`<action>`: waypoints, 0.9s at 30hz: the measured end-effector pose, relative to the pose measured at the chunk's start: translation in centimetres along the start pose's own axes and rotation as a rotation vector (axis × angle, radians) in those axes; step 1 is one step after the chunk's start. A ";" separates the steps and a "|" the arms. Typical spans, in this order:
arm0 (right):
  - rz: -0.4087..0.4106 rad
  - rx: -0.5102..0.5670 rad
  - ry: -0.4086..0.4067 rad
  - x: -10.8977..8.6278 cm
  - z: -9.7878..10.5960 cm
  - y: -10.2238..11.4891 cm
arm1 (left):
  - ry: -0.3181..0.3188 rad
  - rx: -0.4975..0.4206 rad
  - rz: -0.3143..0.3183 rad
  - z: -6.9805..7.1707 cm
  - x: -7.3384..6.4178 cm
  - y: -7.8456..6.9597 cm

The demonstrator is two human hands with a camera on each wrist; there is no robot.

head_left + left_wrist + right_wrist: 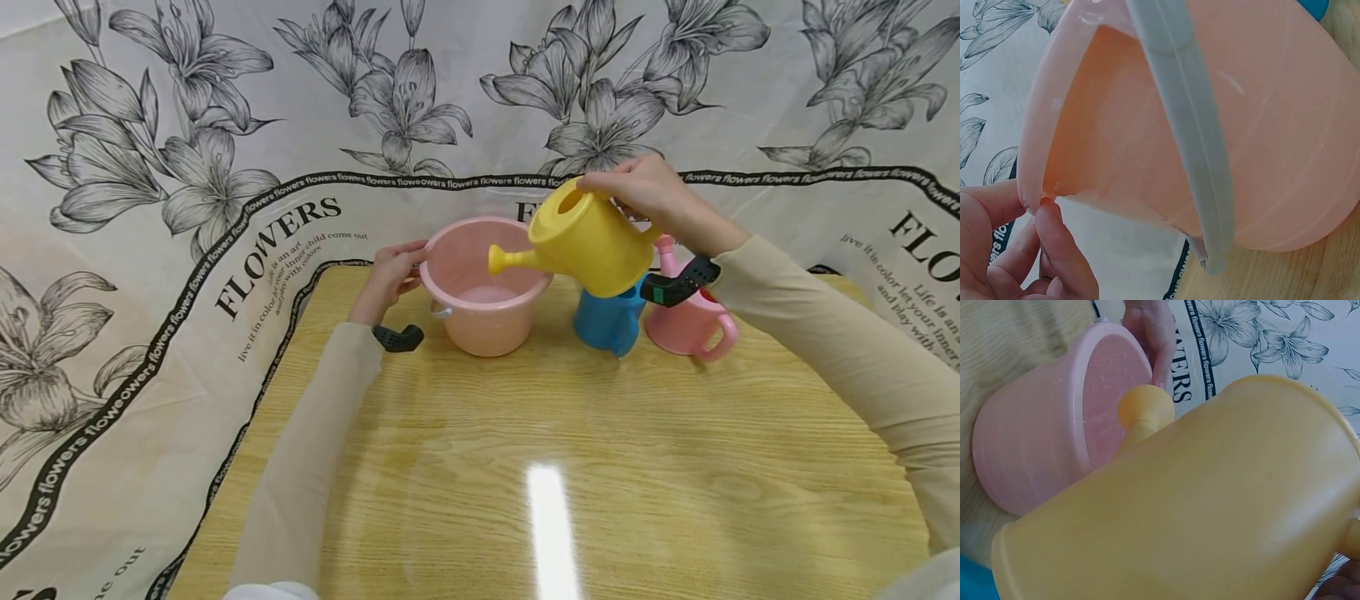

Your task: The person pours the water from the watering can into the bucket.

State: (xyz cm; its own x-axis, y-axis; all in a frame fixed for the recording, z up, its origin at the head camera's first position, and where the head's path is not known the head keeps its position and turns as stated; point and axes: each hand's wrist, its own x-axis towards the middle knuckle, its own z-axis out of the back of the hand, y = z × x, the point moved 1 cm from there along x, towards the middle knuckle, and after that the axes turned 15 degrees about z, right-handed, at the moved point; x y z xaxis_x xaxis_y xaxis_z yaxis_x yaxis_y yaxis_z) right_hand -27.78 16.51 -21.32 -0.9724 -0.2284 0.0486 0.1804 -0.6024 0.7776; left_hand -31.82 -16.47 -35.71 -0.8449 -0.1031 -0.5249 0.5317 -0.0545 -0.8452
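A pink bucket (491, 321) stands upright near the table's back edge. My left hand (386, 279) pinches the left side of its rim between thumb and fingers, as the left wrist view shows. The bucket's pale handle (1194, 119) hangs down along its outer wall. My right hand (648, 192) holds a yellow watering can (588, 246) in the air, with its fingertips at the top edge. The can tilts to the left, and its spout (513, 260) points over the bucket's opening. Small pale speckles show inside the bucket in the right wrist view.
A blue watering can (603, 323) stands right of the bucket, partly under the yellow one. Beside it is a pink watering can (682, 325), partly behind my right wrist. A flower-printed cloth (420, 196) hangs behind the wooden table (450, 450).
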 end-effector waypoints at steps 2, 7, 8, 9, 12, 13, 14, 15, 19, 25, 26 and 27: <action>0.000 -0.005 -0.001 0.0 0.0 0.0 | 0.000 -0.001 -0.001 0.0 0.0 0.0; 0.007 -0.024 -0.009 0.0 -0.1 0.1 | -0.003 -0.004 0.001 0.0 0.0 0.0; 0.008 -0.027 -0.011 0.1 -0.1 0.1 | -0.004 -0.004 0.001 0.0 0.0 0.0; 0.010 -0.031 -0.012 0.1 -0.1 0.1 | -0.005 -0.005 0.002 0.0 0.0 0.0; 0.011 -0.033 -0.013 0.1 -0.1 0.0 | -0.004 -0.003 0.001 0.0 0.0 0.0; 0.011 -0.031 -0.013 0.1 -0.1 0.0 | -0.003 -0.002 0.001 0.0 0.0 0.1; 0.011 -0.030 -0.014 0.1 -0.2 0.0 | -0.003 -0.001 0.000 0.0 0.0 0.1; 0.011 -0.031 -0.015 0.1 -0.2 0.0 | -0.002 -0.001 -0.001 0.0 0.0 0.1; 0.010 -0.040 -0.020 0.2 -0.2 0.0 | -0.002 -0.002 -0.005 0.0 0.0 0.1; 0.010 -0.043 -0.024 0.3 -0.2 0.1 | -0.002 -0.004 0.000 0.0 0.0 0.1; 0.012 -0.041 -0.023 0.3 -0.3 0.1 | -0.003 -0.005 0.003 0.0 0.0 0.1; 0.013 -0.040 -0.022 0.3 -0.3 0.1 | -0.004 -0.005 0.005 0.0 0.0 0.0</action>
State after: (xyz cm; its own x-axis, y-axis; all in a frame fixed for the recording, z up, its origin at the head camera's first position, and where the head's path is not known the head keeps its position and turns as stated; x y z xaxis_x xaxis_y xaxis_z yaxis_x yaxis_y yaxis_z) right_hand -27.97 16.17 -21.36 -0.9729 -0.2196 0.0727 0.1982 -0.6296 0.7512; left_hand -31.79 -16.50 -35.75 -0.8422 -0.1076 -0.5283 0.5352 -0.0488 -0.8433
